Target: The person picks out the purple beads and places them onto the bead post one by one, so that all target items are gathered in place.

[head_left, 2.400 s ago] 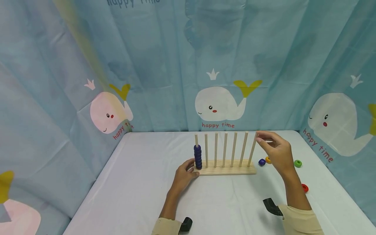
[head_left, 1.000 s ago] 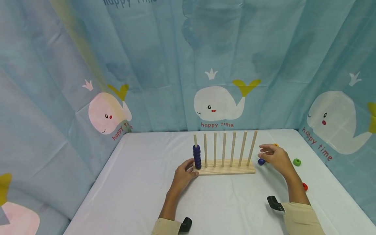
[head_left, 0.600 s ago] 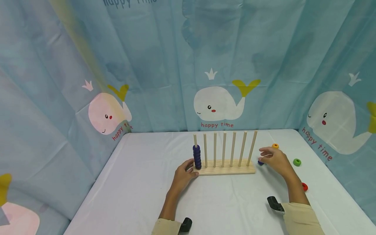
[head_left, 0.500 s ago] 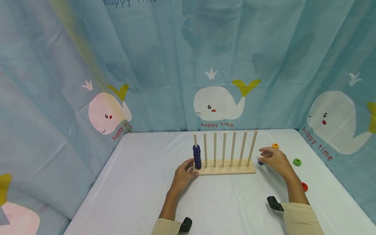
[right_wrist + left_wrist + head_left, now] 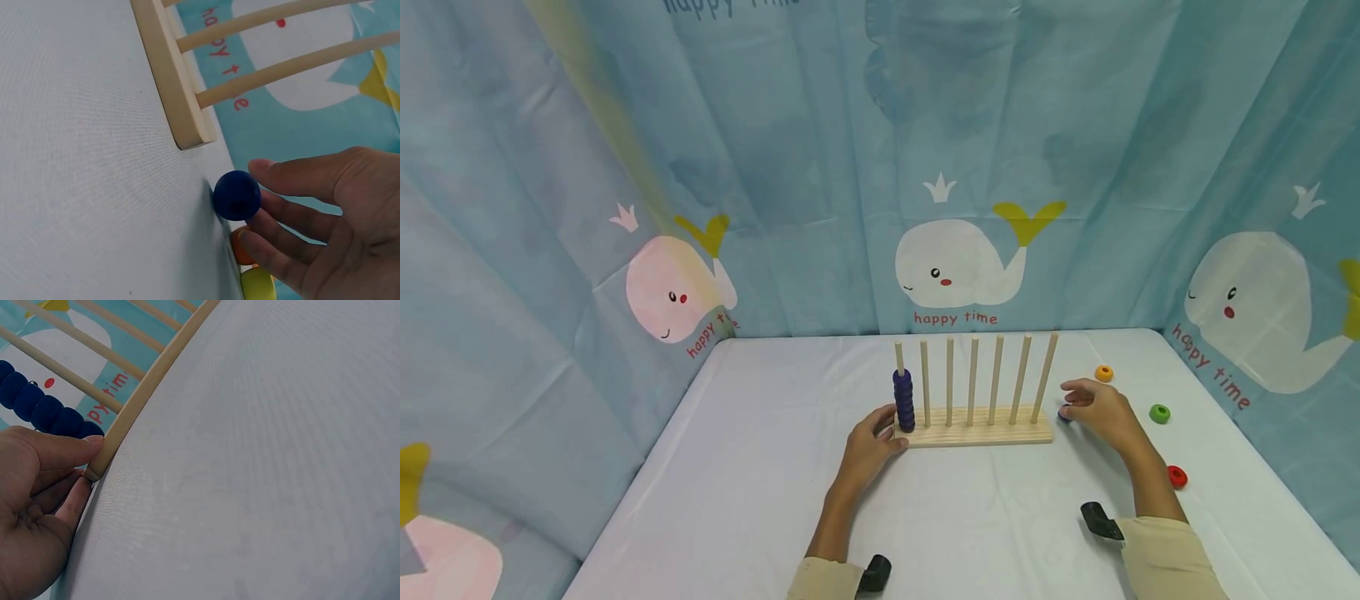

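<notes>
My left hand [image 5: 871, 442] grips the left end of a wooden peg rack [image 5: 977, 433]; in the left wrist view the thumb lies on the base beside a stack of dark blue beads [image 5: 47, 412]. Those beads sit on the leftmost peg, and the other pegs are bare. Just past the rack's right end, my right hand [image 5: 1101, 412] pinches a loose blue bead [image 5: 237, 195] low over the table. Its thumb and fingertips are at the bead's side in the right wrist view, and in the head view they partly cover it.
Behind the right hand lies a yellow-orange bead [image 5: 1103, 373]. Farther right are a green bead [image 5: 1160, 413] and a red bead [image 5: 1177, 477] near the forearm. An orange bead [image 5: 242, 245] shows behind the fingers. A whale-print curtain [image 5: 820, 208] hangs behind the white-covered table [image 5: 737, 467].
My right hand has come down from the top of the rightmost peg to the blue bead, its fingers closing in on it. The left hand stays on the rack's end.
</notes>
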The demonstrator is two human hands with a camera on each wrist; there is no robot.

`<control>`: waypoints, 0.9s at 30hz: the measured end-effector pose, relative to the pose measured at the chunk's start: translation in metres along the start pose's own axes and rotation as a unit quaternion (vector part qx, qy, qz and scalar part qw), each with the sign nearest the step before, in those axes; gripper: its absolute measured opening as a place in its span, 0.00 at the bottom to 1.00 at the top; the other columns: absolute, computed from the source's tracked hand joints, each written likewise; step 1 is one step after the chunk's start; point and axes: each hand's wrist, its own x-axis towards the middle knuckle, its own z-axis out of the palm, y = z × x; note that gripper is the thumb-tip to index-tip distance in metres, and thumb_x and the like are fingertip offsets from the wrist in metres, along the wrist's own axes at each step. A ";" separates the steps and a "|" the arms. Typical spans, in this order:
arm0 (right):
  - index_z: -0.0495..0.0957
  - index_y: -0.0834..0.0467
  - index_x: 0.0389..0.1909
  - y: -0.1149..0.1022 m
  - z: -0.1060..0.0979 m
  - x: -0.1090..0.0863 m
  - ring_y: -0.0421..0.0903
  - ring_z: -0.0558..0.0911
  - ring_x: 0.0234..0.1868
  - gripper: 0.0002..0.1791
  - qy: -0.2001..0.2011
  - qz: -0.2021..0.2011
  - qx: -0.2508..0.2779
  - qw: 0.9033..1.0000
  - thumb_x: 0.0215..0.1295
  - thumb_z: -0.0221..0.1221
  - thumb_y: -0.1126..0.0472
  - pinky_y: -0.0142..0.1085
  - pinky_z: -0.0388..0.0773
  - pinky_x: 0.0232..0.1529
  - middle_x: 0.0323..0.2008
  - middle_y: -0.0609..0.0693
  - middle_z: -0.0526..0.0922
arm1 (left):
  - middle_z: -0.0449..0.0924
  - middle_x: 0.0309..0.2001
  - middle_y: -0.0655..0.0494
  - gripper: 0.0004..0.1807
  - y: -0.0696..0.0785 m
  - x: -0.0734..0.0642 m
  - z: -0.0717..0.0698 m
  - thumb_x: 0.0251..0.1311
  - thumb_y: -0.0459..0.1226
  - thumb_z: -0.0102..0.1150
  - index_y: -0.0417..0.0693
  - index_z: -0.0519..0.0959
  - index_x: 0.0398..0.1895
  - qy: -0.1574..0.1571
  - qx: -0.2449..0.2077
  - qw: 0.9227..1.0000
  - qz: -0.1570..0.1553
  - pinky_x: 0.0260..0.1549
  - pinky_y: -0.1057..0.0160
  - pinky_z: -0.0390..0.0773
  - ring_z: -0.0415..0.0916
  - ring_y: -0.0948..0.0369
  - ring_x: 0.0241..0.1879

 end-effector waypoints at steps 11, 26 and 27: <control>0.76 0.69 0.66 -0.002 0.004 0.001 0.64 0.86 0.53 0.27 -0.009 0.000 -0.021 1.000 0.68 0.68 0.65 0.60 0.87 0.54 0.52 0.68 0.87 | 0.74 0.73 0.41 0.36 0.001 0.002 0.001 0.62 0.29 0.70 0.40 0.72 0.75 0.001 0.010 1.000 -0.018 0.72 0.61 0.76 0.71 0.46 0.75; 0.79 0.69 0.62 -0.004 0.001 -0.001 0.66 0.85 0.54 0.26 -0.036 -0.002 -0.046 0.998 0.66 0.70 0.65 0.64 0.84 0.55 0.50 0.67 0.88 | 0.73 0.72 0.35 0.36 0.003 -0.001 0.002 0.61 0.27 0.69 0.36 0.71 0.74 0.007 -0.008 1.000 0.000 0.74 0.51 0.75 0.70 0.40 0.74; 0.79 0.69 0.62 -0.004 0.001 -0.001 0.66 0.85 0.54 0.25 -0.034 -0.004 -0.046 0.998 0.66 0.70 0.64 0.64 0.84 0.56 0.50 0.66 0.88 | 0.73 0.72 0.34 0.36 0.004 -0.001 0.002 0.61 0.26 0.69 0.35 0.71 0.74 0.008 -0.009 1.000 0.000 0.74 0.50 0.74 0.69 0.40 0.74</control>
